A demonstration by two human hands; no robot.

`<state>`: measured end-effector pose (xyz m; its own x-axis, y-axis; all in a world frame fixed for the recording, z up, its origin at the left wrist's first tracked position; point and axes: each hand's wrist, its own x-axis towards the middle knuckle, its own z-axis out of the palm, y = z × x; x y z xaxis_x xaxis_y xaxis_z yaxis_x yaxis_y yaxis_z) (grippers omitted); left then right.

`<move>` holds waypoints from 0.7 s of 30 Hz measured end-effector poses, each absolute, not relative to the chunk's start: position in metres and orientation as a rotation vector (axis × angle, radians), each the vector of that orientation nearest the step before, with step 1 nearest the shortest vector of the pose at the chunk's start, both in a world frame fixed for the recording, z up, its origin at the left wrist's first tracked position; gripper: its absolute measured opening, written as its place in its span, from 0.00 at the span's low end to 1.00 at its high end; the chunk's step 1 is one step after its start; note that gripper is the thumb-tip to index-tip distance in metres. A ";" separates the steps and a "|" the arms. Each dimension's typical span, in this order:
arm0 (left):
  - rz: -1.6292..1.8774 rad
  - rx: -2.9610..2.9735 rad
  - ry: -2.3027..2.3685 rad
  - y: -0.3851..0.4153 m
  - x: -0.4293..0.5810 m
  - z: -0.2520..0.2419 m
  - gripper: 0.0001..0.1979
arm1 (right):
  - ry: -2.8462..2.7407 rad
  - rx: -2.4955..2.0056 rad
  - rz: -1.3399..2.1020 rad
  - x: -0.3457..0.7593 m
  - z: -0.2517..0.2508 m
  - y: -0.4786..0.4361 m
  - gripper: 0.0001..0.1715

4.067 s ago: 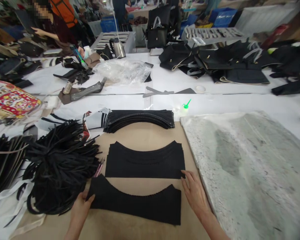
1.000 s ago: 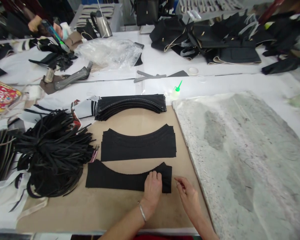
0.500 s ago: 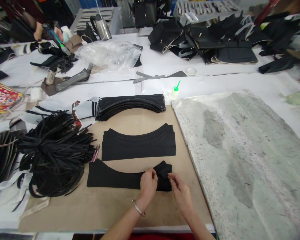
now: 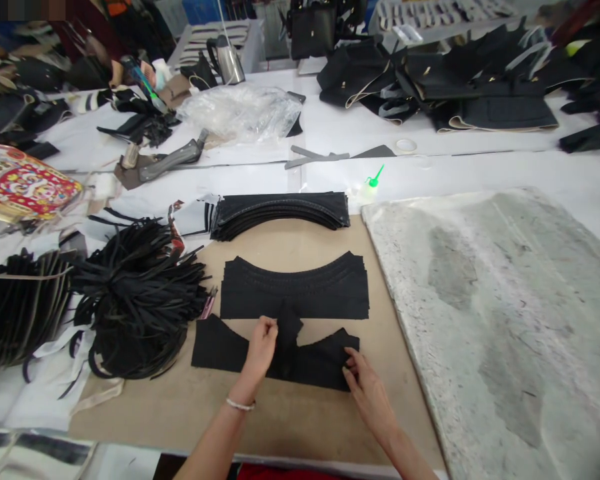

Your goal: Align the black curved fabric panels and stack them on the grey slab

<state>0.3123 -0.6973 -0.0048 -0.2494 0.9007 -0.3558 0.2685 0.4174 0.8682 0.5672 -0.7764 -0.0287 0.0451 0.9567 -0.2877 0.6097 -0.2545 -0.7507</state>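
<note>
A stack of curved black fabric pieces (image 4: 215, 348) lies nearest me on a brown cardboard sheet (image 4: 290, 420). My left hand (image 4: 261, 345) pinches the top piece and peels it up toward the left, so a black flap stands at the stack's middle. My right hand (image 4: 366, 390) presses fingertips on the stack's right end. A second stack of the same black pieces (image 4: 300, 293) lies just beyond. A third, thicker pile of curved stitched black pieces (image 4: 280, 212) sits at the cardboard's far edge.
A heap of black straps (image 4: 135, 307) lies to the left. A grey-white stone slab (image 4: 505, 320) fills the right side. A small glue bottle with green tip (image 4: 370, 187) stands behind it. Farther off are a clear plastic bag (image 4: 240, 113), black bag parts (image 4: 455, 87) and another person's hand (image 4: 147, 73).
Earlier both hands met at the stack's right end. Now my left hand has drawn the top piece leftward to the middle, while my right hand stays at the right end.
</note>
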 end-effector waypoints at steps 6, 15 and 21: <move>1.233 0.767 1.999 -0.692 0.204 0.048 0.10 | -1.692 -1.948 0.907 0.560 -0.034 -0.780 0.27; 0.830 1.495 1.820 -0.744 0.307 0.097 0.09 | -1.287 -1.372 1.719 0.488 0.060 -0.737 0.39; 0.807 1.303 1.702 -0.776 0.331 0.090 0.12 | -1.178 -1.666 1.573 0.468 0.089 -0.729 0.33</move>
